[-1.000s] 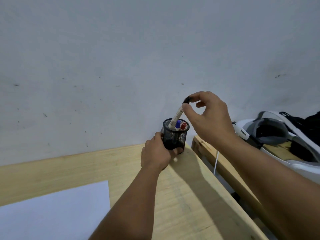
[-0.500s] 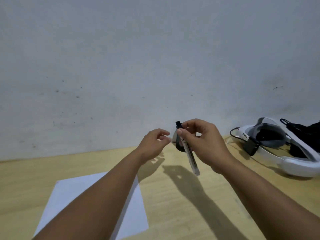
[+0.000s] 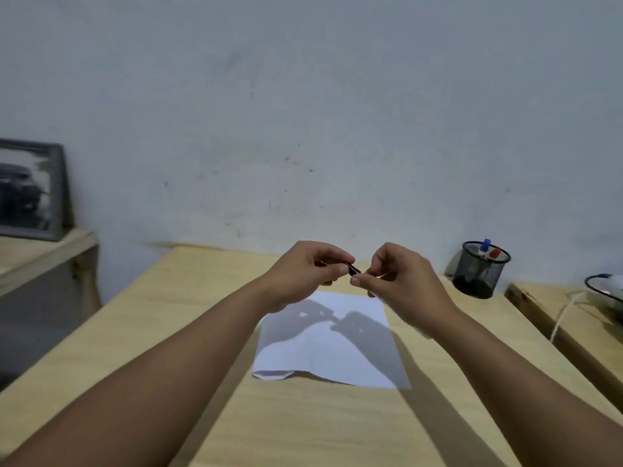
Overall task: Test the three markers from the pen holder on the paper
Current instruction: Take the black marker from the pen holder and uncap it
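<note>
Markers: three in all; one black-capped marker [image 3: 354,270] held between both hands above the far edge of the paper, two more standing in the pen holder, a blue-capped marker [image 3: 485,246] and a red-capped marker [image 3: 494,253].
Left hand [image 3: 305,269]: closed, fingers pinching the black cap end.
Right hand [image 3: 399,281]: closed around the marker's barrel, most of it hidden.
Paper [image 3: 328,345]: one white sheet, flat mid-worktop, near-left corner curled up.
Pen holder [image 3: 480,269]: one black mesh cup at the far right corner of the worktop [image 3: 141,332].
Picture frame [image 3: 30,190]: one, leaning on the wall on a separate ledge to the left.
</note>
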